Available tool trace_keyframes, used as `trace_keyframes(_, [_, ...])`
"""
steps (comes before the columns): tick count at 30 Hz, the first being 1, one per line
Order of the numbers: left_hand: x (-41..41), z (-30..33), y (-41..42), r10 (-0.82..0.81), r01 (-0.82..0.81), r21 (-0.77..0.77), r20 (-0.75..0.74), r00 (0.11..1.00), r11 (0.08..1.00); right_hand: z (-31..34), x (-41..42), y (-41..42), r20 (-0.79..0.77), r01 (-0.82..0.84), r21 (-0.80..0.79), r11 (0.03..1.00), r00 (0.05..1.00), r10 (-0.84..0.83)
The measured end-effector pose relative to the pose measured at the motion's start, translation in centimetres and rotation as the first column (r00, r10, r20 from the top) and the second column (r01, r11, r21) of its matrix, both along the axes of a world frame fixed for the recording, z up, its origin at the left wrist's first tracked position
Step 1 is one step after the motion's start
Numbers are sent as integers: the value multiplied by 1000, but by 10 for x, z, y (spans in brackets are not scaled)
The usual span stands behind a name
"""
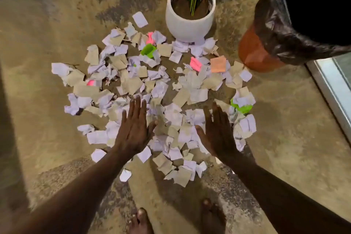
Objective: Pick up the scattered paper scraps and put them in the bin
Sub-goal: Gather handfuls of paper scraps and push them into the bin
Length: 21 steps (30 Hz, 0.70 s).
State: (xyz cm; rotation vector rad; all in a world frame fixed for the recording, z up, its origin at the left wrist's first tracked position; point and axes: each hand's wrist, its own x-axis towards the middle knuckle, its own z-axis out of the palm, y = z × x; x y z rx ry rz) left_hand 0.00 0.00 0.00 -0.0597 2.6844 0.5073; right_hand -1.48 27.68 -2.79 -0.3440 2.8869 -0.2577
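Head view: left hand (pixel 133 131) and right hand (pixel 218 133) hover flat, fingers straight, each grip apart and empty, flanking the paper scraps (pixel 152 89) strewn on the floor (pixel 284 138), likely to scoop inward. Lined bin (pixel 275 34) stands right, untouched.

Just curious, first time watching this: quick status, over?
Left hand and right hand open, flat over paper scraps. Nothing picked up. Bin at right; plant pot touches the far scraps.
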Motion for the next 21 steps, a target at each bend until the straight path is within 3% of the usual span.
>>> trace_keyframes(7, [-5, -96, 7, 71, -62, -136, 59, 996, 989, -92, -25, -17, 55, -39, 50, 998, 998, 36])
trace_keyframes(12, [-6, -146, 8, 49, -38, -128, 85, 995, 991, -141, -19, -19, -16, -59, 141, 988, 998, 62])
trace_keyframes(16, [3, -156, 15, 41, -43, -207, -12, 999, 978, -151, -15, -15, -124, -73, 104, 992, 989, 86])
trace_keyframes(21, [2, -156, 16, 69, -74, -220, -29, 997, 973, -143, -16, -18, -62, -50, 55, 997, 997, 53])
